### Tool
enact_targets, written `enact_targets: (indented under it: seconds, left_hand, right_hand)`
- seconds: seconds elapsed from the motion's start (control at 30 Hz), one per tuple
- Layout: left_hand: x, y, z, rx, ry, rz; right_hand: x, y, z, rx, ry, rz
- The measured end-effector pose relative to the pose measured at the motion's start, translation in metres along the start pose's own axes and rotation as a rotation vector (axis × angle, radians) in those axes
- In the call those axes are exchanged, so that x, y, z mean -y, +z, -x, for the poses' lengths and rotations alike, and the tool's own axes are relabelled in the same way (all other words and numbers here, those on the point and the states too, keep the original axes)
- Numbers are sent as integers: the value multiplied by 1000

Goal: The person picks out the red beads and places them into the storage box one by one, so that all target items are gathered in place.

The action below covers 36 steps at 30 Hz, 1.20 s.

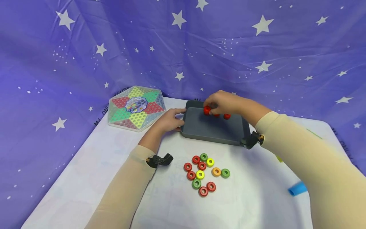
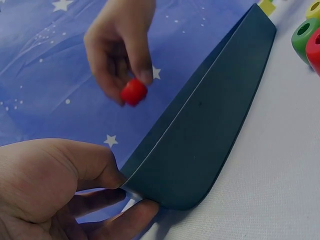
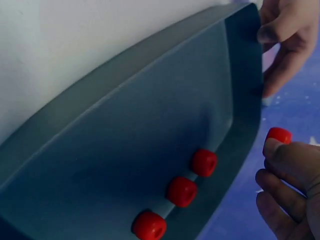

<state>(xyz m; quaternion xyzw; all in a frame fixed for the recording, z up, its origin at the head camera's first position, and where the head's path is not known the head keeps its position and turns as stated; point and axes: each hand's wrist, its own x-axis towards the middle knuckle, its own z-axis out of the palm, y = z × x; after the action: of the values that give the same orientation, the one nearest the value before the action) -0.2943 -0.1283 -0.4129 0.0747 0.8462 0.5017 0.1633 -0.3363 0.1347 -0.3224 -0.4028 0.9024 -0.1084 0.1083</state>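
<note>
My right hand (image 1: pixel 221 102) pinches a red bead (image 2: pixel 134 92) between thumb and finger over the far side of the grey tray (image 1: pixel 211 128). Three more red beads (image 3: pixel 182 192) stand in a row along the tray's far inner edge, in the right wrist view. At the tray's left end my left hand (image 1: pixel 170 120) touches the outer wall with thumb and fingertips. Nearer than the tray, a loose group of red, green, yellow and orange ring-shaped beads (image 1: pixel 201 166) lies on the white cloth (image 1: pixel 160 203).
Left of the tray lies a hexagonal Chinese checkers set (image 1: pixel 137 108) in a clear case. A blue tube-like piece (image 1: pixel 298 189) lies on the right, partly behind the right sleeve, with a yellow piece farther back. A purple star-printed curtain (image 1: pixel 183 47) hangs behind the table.
</note>
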Motion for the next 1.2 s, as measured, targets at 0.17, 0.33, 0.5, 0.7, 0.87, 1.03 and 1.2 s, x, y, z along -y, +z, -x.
enact_targets:
  seconds: [0.17,0.33,0.5,0.7,0.87,1.03,1.2]
  left_hand:
    - [0,1,-1,5,-15,-2]
    - [3,2,-2,11,-17,-13]
    - [3,4,-2,21,-15,-24]
    - [-2,5,-3,18,6,-7]
    - [-2,6,-3,24,-1,-15]
    - [0,4,-2,6,-5,-40]
    - [0,1,-1,-4,-8,-32]
  right_hand:
    - [-11,14,-21,-12,16,-17]
    - [-18,30,-40,24,62,21]
    - [-21,40,-49,41,86,72]
    - [-24,45,-54,63,100,85]
    - [-23,45,-53,75,97,81]
    - [-15,25,-47,39,82,43]
    - [0,0,-27,-43,63,-24]
